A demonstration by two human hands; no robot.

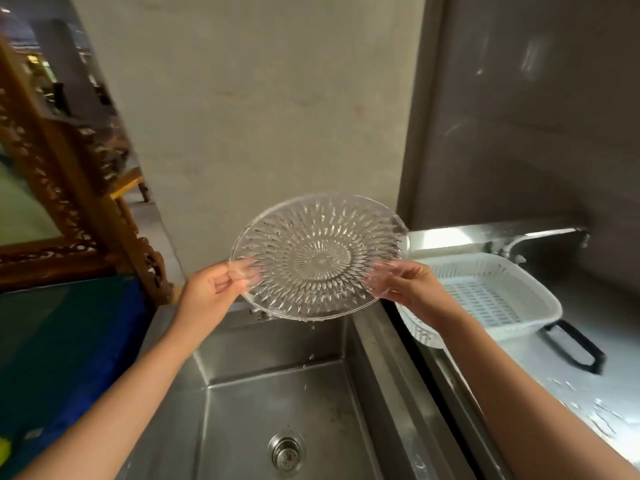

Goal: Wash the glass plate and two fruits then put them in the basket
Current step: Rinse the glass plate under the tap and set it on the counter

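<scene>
Head view. Glass plate (pixel 320 257) was held up on edge above the sink (pixel 270 403), patterned face toward the camera, in front of the wall. Left hand (pixel 211 292) was clamped on the plate's left rim, fingers showing through the glass; right hand (pixel 405 284) was clamped on its right rim the same way. Drops hung from the lower rim and a few were caught falling toward the basin. No running water was visible; the tap sat hidden behind the plate.

White basket (pixel 485 296) stood on the wet steel surface (pixel 588 393) just right of the sink's right edge, partly behind the right forearm. The part of it in view held nothing. A black handle (pixel 575 348) lay on the surface by the basket's near corner.

Neither fruit showed anywhere in the frame.

Judgement: plate looked rinsed and was being drained or checked. Still left: plate into the basket, both fruits washed and placed there.
</scene>
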